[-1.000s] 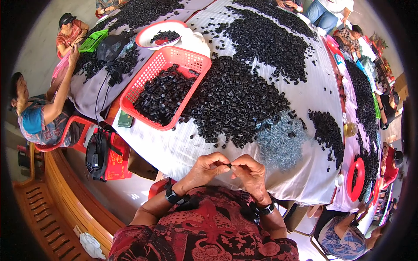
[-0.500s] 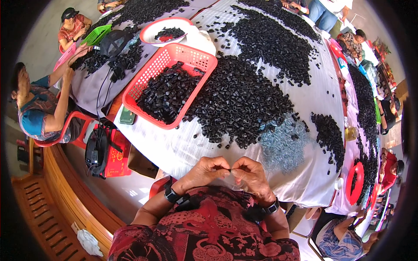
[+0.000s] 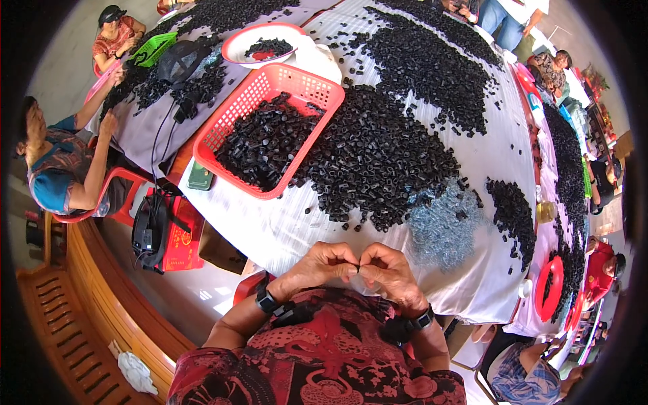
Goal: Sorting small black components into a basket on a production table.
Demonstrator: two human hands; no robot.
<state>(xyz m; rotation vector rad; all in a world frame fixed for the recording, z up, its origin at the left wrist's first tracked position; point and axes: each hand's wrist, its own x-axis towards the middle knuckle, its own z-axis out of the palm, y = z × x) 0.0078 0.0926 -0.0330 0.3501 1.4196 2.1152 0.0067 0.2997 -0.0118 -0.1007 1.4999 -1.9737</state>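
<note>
My left hand (image 3: pixel 325 264) and my right hand (image 3: pixel 389 275) meet just above the table's near edge, fingertips pinched together. Between them is a small black plastic piece (image 3: pixel 358 268), mostly covered by the fingers. Beyond my hands spreads a large pile of short black tube-like pieces (image 3: pixel 378 162) on the white tablecloth (image 3: pixel 283 229). A heap of small clear bluish pieces (image 3: pixel 445 229) lies ahead of my right hand. Further left, a red plastic basket (image 3: pixel 336 101) contains many black pieces.
A white basin with a red rim (image 3: pixel 233 54) stands behind the basket, and a green phone-like object (image 3: pixel 200 177) lies beside it. At the left, a person (image 3: pixel 64 162) sits at the table. A red ring-shaped tray (image 3: pixel 545 304) is at the right.
My hands stay together with the fingers shifting slightly on the piece. The person at the left has moved their hands apart. The whole view has shifted a little.
</note>
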